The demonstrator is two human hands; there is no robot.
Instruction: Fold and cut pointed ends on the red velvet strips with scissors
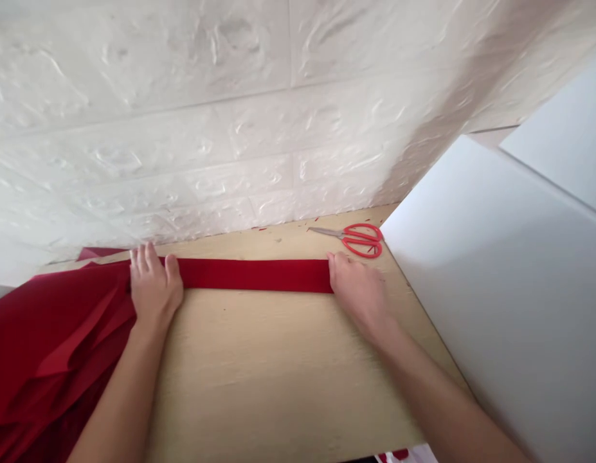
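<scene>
A flat red fabric strip (254, 275) lies stretched across the wooden table (259, 366). My left hand (153, 283) rests flat on its left end, fingers straight and thumb apart. At the right end, my right hand (358, 286) has its fingers closed on the strip. Just beyond that hand lie scissors (360, 240) with red handles, their blades pointing left. A large heap of red fabric (51, 341) spreads left of my left hand and under my left forearm.
A white textured brick-pattern wall (259, 141) rises behind the table. White panels (490, 257) stand along the right edge. Small red scraps (261, 229) lie near the wall. A white and red item (408, 455) shows at the bottom edge.
</scene>
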